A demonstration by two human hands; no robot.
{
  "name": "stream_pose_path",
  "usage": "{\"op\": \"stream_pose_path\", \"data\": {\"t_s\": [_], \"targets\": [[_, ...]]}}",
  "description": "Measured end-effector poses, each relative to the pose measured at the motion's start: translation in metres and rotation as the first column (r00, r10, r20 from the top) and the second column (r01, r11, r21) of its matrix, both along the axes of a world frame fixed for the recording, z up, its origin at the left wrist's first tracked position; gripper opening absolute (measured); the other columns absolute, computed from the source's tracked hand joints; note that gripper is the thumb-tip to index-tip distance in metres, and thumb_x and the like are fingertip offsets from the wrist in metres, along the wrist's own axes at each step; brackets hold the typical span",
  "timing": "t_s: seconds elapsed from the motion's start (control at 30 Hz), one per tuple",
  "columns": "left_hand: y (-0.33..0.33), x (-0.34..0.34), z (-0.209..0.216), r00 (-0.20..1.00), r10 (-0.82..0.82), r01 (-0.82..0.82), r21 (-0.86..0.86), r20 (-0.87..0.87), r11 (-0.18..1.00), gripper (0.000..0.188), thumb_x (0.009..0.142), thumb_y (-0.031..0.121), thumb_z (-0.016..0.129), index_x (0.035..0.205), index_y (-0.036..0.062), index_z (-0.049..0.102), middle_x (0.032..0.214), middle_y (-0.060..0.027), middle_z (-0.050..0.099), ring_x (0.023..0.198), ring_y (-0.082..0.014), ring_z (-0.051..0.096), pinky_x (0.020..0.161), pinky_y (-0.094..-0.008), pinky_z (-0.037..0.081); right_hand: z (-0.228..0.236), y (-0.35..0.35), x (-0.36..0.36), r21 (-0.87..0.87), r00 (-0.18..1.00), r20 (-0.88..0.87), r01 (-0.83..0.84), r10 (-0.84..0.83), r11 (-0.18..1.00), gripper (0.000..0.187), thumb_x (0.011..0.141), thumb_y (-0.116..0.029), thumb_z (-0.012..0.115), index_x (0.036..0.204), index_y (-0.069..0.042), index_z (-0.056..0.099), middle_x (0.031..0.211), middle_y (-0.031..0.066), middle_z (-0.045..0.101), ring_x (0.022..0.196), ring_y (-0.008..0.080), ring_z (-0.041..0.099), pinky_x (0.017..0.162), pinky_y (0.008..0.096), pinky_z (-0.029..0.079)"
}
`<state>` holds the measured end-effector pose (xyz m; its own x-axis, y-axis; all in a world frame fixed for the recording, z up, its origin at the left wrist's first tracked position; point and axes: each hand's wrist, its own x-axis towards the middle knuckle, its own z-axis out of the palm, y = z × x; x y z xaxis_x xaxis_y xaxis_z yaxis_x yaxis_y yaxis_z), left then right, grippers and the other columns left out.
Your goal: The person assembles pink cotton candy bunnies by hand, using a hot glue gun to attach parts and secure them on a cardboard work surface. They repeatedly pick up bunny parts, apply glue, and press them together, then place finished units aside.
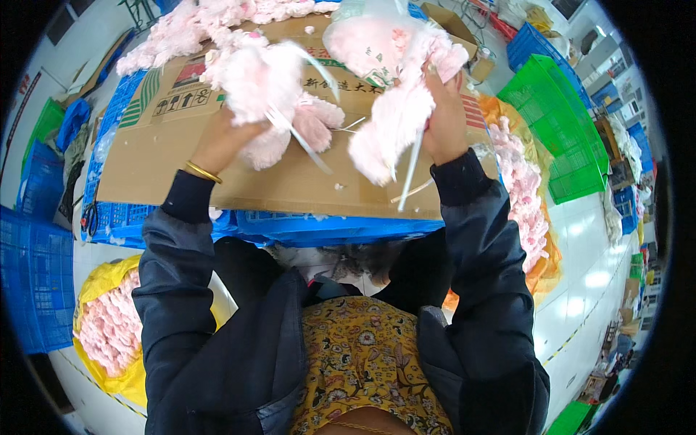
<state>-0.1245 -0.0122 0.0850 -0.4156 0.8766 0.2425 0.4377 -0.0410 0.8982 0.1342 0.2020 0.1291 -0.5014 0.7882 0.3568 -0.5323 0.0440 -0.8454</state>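
My left hand [228, 141], with a gold bangle at the wrist, is closed on a fluffy pale pink plush piece [264, 90]. The piece is smeared by motion, and white ribbons trail from it. Rounded pink lobes [315, 119] show at its right side; whether they belong to it I cannot tell. Over on the right, my right hand [446, 116] grips a second pink plush piece [399, 119], which hangs down and to the left with white strips below. Both pieces are above a flat brown cardboard sheet [159, 170].
A pile of pink plush pieces [174, 32] lies along the far left. Beyond the hands sits a clear plastic bag [362, 32] with pink contents. Blue crates [304, 225] support the cardboard. A yellow sack [90, 286] stands at left, an orange sack [551, 272] at right, near a green crate [558, 130].
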Motion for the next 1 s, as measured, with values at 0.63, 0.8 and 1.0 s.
{"op": "stream_pose_path", "data": {"t_s": [0.63,0.8,1.0], "targets": [[0.059,0.044,-0.032,0.767,0.286,-0.210,0.196,-0.575,0.958,0.029,0.086,0.025,0.069,0.110,0.0085,0.067,0.109,-0.0134,0.066,0.104,-0.0311,0.061,0.087,-0.0407,0.049,-0.071,0.029,0.048,0.853,0.681,0.415,-0.061,-0.603,0.518,0.049,0.086,-0.031,0.071,0.125,-0.003,0.061,0.124,0.0193,0.062,0.117,0.0343,0.057,0.102,0.0427,0.042],[0.065,-0.024,-0.031,0.525,0.132,-0.280,-0.025,-0.841,0.960,0.065,0.072,0.034,0.077,0.132,0.0138,0.058,0.135,-0.0127,0.054,0.128,-0.0331,0.047,0.104,-0.0477,0.040,-0.072,-0.016,0.056,0.732,0.568,0.650,-0.291,-0.505,0.616,0.062,0.079,-0.036,0.077,0.130,-0.007,0.058,0.135,0.0181,0.051,0.126,0.0352,0.049,0.108,0.0451,0.036],[0.065,-0.053,-0.036,0.582,-0.071,-0.386,-0.352,-0.810,0.853,0.077,0.066,0.039,0.076,0.136,0.0154,0.054,0.136,-0.0156,0.052,0.122,-0.0370,0.054,0.100,-0.0441,0.046,-0.074,-0.003,0.078,0.467,0.627,0.749,-0.266,-0.217,0.843,0.067,0.079,-0.024,0.074,0.137,-0.003,0.049,0.128,0.0173,0.056,0.114,0.0297,0.058,0.096,0.0388,0.047]]}}
